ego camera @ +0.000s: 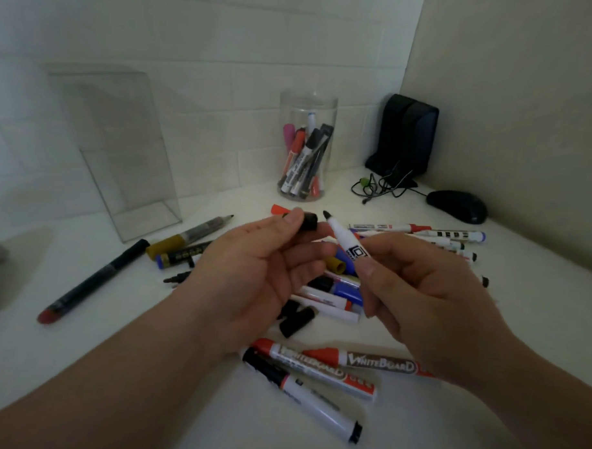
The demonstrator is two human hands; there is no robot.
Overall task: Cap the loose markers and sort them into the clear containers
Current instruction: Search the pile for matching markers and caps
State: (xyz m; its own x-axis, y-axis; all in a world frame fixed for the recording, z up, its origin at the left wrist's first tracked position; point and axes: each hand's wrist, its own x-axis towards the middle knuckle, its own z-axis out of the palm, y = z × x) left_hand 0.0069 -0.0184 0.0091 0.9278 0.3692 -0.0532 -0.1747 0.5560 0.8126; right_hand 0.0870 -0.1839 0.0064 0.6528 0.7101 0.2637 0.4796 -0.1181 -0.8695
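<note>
Between right fingers (366, 272), uncapped marker (346, 241); cap (310, 221) between left fingers (293, 219).

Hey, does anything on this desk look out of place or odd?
Yes. A grey marker lies uncapped, tip bare, beside the square clear container, and loose black caps sit among the scattered markers.

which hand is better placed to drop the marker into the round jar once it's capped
Right: the right hand holds the white marker by its barrel, while the left hand only pinches the black cap. The round jar stands just beyond both.
</note>
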